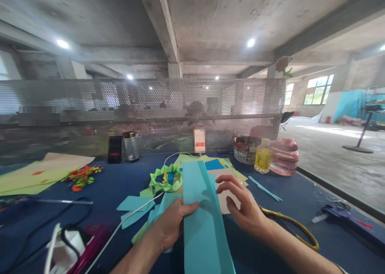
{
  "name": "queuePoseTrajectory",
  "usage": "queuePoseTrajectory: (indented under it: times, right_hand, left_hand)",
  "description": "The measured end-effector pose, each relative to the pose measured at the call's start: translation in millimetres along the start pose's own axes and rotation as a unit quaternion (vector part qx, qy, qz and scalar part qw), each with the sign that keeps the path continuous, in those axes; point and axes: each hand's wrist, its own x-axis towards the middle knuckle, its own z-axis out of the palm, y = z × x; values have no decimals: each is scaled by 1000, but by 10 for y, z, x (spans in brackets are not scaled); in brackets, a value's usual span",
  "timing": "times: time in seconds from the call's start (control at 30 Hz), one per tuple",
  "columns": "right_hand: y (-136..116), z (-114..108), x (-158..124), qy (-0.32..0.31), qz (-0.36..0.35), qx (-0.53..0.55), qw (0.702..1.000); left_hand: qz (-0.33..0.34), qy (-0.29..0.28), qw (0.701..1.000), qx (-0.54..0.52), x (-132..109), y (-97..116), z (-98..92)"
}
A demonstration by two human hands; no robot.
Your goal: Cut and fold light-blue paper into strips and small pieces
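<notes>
A long, folded sheet of light blue paper (200,222) stands up in front of me, its far end raised over the table. My left hand (177,218) grips its left edge, thumb flat on top and the fingers hidden behind. Beside the right edge, my right hand (240,201) has bent, spread fingers with nothing seen in them; whether a fingertip touches the paper I cannot tell. Under and left of the sheet lie cut blue paper pieces (135,206). A green folded-paper ring (156,181) sits just beyond them.
Yellow-handled scissors (300,230) lie partly behind my right forearm. Thin blue strips (266,189), a yellow bottle (262,157), a pink jug (284,157) and a basket (245,150) stand or lie rightward. A white cable (129,216) crosses the left side near a power strip (93,242).
</notes>
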Motion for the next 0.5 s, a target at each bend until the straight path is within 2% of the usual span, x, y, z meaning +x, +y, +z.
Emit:
queuePoseTrajectory:
  times: [0.1, 0.17, 0.23, 0.43, 0.5]
  right_hand:
    - [35, 5, 7, 46, 112, 34, 992]
    - [54, 28, 16, 41, 198, 70, 977]
    - [57, 62, 19, 14, 255, 109, 961]
    - [51, 143, 1, -70, 294, 170, 938]
    - [73, 147, 4, -73, 306, 182, 932]
  left_hand:
    - [-1, 4, 1000, 19, -1, -7, 6]
    - [3, 4, 1000, 31, -7, -10, 14]
    - [5, 3, 999, 39, -13, -12, 20]
    - [11, 8, 998, 58, -16, -15, 23]
    - [10, 16, 998, 54, -20, -10, 29]
